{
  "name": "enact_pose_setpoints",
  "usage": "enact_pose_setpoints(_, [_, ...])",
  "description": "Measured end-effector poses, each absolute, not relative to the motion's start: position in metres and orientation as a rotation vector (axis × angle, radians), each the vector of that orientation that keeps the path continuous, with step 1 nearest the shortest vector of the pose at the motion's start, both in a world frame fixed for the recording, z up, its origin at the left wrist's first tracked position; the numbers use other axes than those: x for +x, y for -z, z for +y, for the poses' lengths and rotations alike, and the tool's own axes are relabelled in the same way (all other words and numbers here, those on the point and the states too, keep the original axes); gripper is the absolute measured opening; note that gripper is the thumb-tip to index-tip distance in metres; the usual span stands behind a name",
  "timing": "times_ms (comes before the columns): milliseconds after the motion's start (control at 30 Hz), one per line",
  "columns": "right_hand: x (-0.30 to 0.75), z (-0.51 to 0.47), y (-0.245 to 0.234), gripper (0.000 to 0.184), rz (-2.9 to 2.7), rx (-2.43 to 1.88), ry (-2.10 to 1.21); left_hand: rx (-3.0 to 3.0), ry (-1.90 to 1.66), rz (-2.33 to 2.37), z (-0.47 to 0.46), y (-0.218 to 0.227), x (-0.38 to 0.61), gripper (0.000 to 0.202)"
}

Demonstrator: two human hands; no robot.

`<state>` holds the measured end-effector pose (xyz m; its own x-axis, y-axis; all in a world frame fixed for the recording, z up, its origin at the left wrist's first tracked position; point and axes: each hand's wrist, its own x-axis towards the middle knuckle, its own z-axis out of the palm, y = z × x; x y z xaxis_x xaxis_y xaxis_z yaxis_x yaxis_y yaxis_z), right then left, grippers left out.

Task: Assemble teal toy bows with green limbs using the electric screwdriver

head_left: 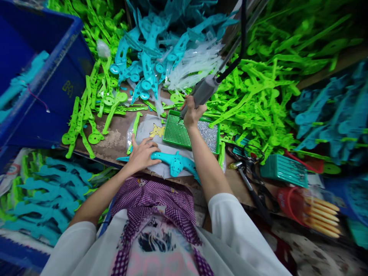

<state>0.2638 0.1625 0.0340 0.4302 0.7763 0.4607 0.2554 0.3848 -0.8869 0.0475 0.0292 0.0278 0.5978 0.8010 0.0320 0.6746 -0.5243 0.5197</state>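
Note:
My left hand point(143, 154) lies flat with fingers spread on a teal plastic part point(175, 163) resting on a white cloth point(149, 130) at the table's near edge. My right hand point(192, 111) is closed around a grey powered screwdriver point(204, 91) hanging from a black cable. Its tip points down into a green tray point(176, 132) holding a heap of small silver screws point(208, 134).
Heaps of green plastic parts point(258, 92) and teal parts point(152, 61) cover the table's back and sides. A blue crate point(37, 73) stands at left. Scissors point(250, 153), a teal basket point(283, 170) and a red cup point(290, 201) with sticks lie at right.

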Motion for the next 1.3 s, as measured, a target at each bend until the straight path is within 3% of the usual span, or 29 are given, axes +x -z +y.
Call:
enact_pose_setpoints(733, [0.276, 0.164, -0.049, 0.062, -1.103, -1.195, -0.461, 2.351, -0.355, 1.178, 0.029, -0.028, 0.048, 0.031])
enact_pose_setpoints(1300, [0.283, 0.171, -0.033, 0.063, -1.091, -1.176, -0.479, 2.348, -0.360, 1.170, 0.029, -0.027, 0.047, 0.031])
